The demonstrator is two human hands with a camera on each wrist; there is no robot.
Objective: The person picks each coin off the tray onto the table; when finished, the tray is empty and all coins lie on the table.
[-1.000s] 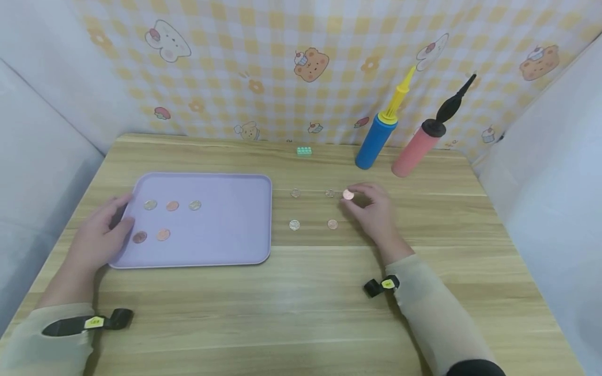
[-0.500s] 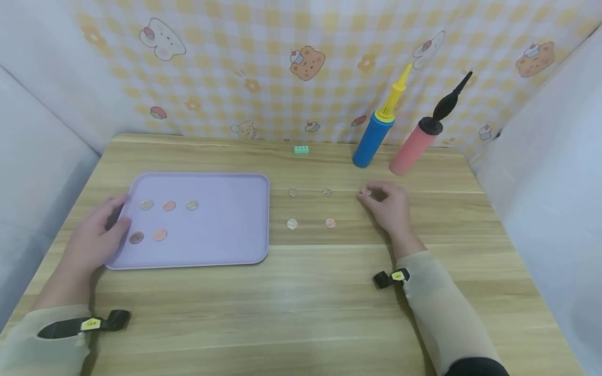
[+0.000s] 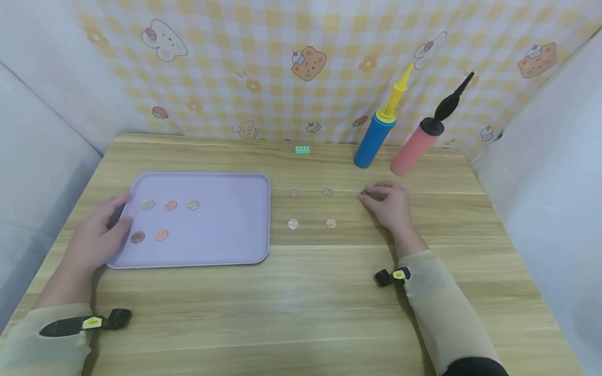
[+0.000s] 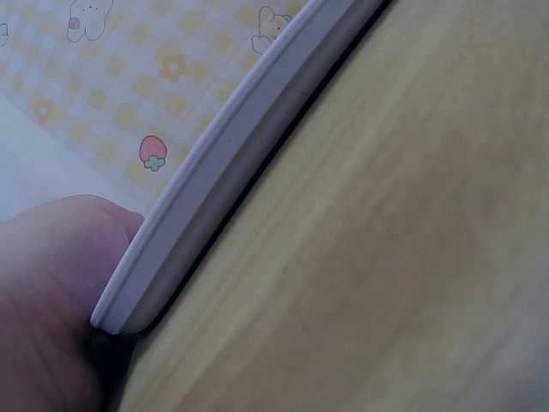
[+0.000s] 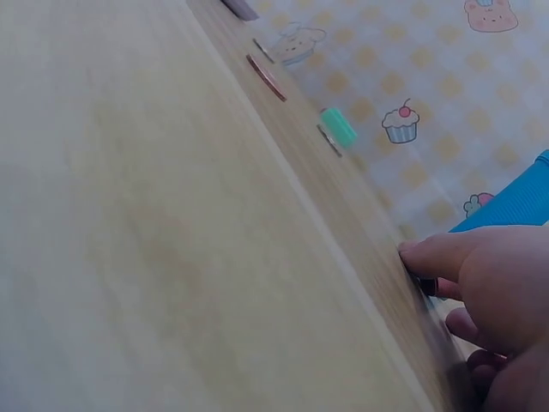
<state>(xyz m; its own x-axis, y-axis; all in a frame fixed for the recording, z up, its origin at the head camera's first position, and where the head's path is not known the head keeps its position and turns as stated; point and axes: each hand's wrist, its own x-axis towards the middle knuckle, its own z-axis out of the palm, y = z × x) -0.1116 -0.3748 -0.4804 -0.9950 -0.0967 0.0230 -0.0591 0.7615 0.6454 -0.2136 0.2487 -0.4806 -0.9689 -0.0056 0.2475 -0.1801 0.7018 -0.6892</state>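
My left hand [image 3: 96,235] grips the left edge of a lilac tray [image 3: 230,224], its thumb over the rim. In the left wrist view the tray's side wall [image 4: 214,172] slants past the thumb. Several silver and copper coins lie flat on the tray, among them a copper coin [image 3: 161,234]. My right hand [image 3: 388,203] pinches another copper coin between thumb and forefinger, low over the table to the right of the loose coins. Only a dark sliver of that coin shows, the rest hidden by the fingers.
Between tray and right hand lie three silver coins, one a silver coin [image 3: 293,224], and a copper coin [image 3: 331,223]. Behind them sits a mint toy brick [image 3: 302,150]. A blue and yellow hand pump [image 3: 371,141] and a pink and black one [image 3: 414,151] stand at the back right.
My right hand has moved to the right with the copper coin, away from the loose coins, and the coin has turned nearly edge-on. My left hand stays at the tray.
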